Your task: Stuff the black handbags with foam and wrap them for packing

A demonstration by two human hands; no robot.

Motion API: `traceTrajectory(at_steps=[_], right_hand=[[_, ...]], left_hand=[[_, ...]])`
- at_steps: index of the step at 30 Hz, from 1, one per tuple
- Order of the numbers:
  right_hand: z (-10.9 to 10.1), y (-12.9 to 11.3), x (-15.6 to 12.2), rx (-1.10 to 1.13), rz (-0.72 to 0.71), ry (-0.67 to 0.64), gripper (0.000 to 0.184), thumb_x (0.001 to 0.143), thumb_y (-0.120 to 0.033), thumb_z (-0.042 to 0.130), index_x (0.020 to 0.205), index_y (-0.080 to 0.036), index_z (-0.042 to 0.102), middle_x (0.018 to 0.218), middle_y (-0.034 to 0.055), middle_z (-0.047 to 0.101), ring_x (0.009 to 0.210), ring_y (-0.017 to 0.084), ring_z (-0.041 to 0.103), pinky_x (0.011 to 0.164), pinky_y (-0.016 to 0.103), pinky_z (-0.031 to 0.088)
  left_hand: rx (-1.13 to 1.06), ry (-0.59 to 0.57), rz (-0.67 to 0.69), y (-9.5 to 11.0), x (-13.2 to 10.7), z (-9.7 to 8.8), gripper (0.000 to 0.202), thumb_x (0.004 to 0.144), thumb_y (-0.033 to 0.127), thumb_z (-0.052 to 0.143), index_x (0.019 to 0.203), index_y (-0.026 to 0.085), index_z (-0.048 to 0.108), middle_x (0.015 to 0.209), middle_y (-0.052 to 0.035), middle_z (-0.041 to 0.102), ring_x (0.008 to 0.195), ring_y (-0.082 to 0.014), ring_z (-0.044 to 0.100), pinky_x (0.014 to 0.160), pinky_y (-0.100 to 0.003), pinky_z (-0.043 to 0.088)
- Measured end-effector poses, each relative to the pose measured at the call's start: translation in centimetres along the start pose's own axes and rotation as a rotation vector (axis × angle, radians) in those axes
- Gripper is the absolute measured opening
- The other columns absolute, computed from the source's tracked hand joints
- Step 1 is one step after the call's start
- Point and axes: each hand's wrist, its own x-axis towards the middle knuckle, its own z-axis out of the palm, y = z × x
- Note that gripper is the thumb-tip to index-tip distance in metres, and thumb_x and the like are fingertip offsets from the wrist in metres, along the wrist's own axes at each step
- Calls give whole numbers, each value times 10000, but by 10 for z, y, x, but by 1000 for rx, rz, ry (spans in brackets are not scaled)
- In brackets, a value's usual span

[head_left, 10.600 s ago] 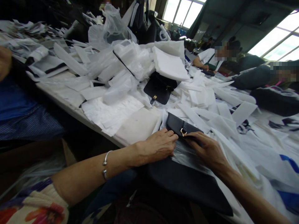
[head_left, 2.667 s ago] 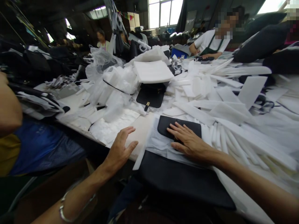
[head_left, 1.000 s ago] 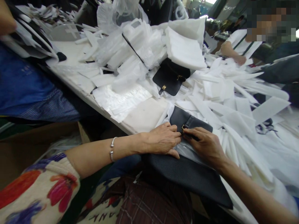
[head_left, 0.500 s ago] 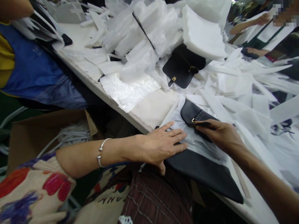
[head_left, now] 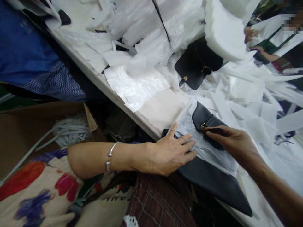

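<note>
A black leather bag point(head_left: 220, 181) lies at the table's near edge, with a thin translucent wrapping sheet point(head_left: 208, 156) over part of it. On the sheet is a black flap point(head_left: 207, 114) with a small gold buckle point(head_left: 203, 125). My left hand point(head_left: 171, 153) presses on the sheet and bag, palm down with fingers spread; its thumb is hidden. Between thumb and fingers, my right hand point(head_left: 233, 140) pinches a black strap point(head_left: 216, 130) beside the buckle. The strap's far end is covered by the hand.
Another black bag point(head_left: 190, 67) with gold fittings lies beyond, by a stack of white foam sheets point(head_left: 224, 31). Plastic wrapping point(head_left: 151, 41) and white strips point(head_left: 255, 110) litter the table. A cardboard box point(head_left: 91, 118) stands below left. Co-workers are at upper left and upper right.
The view has shifted, so the table and its things sit differently in it. My left thumb has gone out of sight under the hand. My right hand still pinches the strap by the buckle.
</note>
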Motion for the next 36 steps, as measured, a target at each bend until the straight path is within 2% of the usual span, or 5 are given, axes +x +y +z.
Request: traceTrajectory(at_steps=[5, 9, 19, 24, 36], right_hand=[[10, -5, -11, -68, -63, 100, 390, 615, -524, 740, 877, -240, 794, 893, 61, 769, 868, 313, 702, 810, 425, 540], [17, -6, -21, -262, -320, 154, 319, 768, -500, 620, 928, -275, 780, 960, 33, 761, 901, 313, 702, 790, 438, 542], [34, 14, -17, -605, -774, 194, 311, 886, -141, 492, 1097, -212, 708, 1029, 76, 735, 912, 261, 682, 812, 400, 547], [35, 12, -16, -599, -801, 229, 281, 913, -154, 480, 1081, -161, 704, 1026, 87, 734, 916, 237, 691, 808, 364, 572], [-6, 6, -27, -386, -658, 101, 291, 875, -305, 544, 1132, -268, 676, 1126, 22, 698, 1015, 231, 666, 924, 385, 524]], left_hand=[[-16, 15, -17, -1, -1, 2, 500, 853, 238, 477, 1345, 173, 533, 1440, -173, 493, 1373, -347, 386, 1096, -687, 232], [-12, 36, -24, -1, -3, 6, 487, 887, 226, 404, 1355, 164, 522, 1446, -174, 486, 1379, -337, 371, 1093, -712, 193], [-13, 20, -53, -3, -5, 7, 504, 903, 224, 386, 1390, 135, 474, 1491, -172, 438, 1413, -321, 316, 1120, -719, 145], [19, 6, -12, -5, -5, 7, 534, 868, 233, 452, 1393, 132, 457, 1491, -178, 434, 1407, -329, 325, 1105, -719, 179], [89, -60, -5, 5, -3, -9, 662, 774, 258, 611, 1407, 165, 444, 1565, -144, 329, 1454, -330, 241, 1113, -661, 248]])
